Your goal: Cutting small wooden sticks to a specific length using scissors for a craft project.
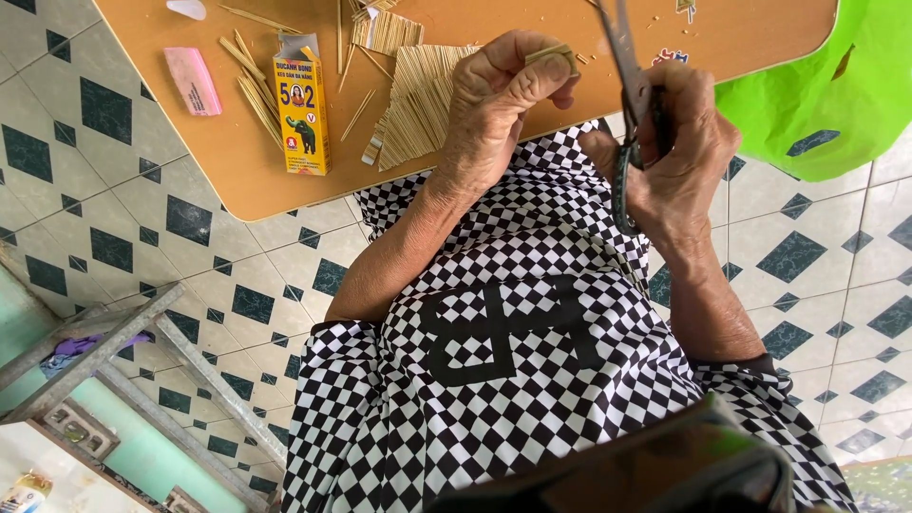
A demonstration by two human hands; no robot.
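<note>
Bamboo sticks (551,55), a small bundle of short pale pieces, sat pinched between the thumb and fingertips of our left hand (499,100), held just above the near edge of the desk (237,157). That grip was narrow and closed on the bundle, with one end showing past the fingers. Our right hand (679,157) was wrapped around the dark handles of a pair of scissors (627,90), the grip tight on them; the grey blades pointed away from us, over the desk, just beside the bundle. We could not tell whether the blades touched the sticks. On the desk behind the left hand lay a flat woven mat of sticks (423,100), partly hidden by that hand. Left of it stood out a yellow glue box (302,112) lying flat, with loose long sticks (255,85) touching its left side, and a pink block (193,80) further left. A green plastic sheet (826,85) hung at the right of the desk. Both forearms rested over our black-and-white checked garment (513,323), above a tiled floor (95,199).
</note>
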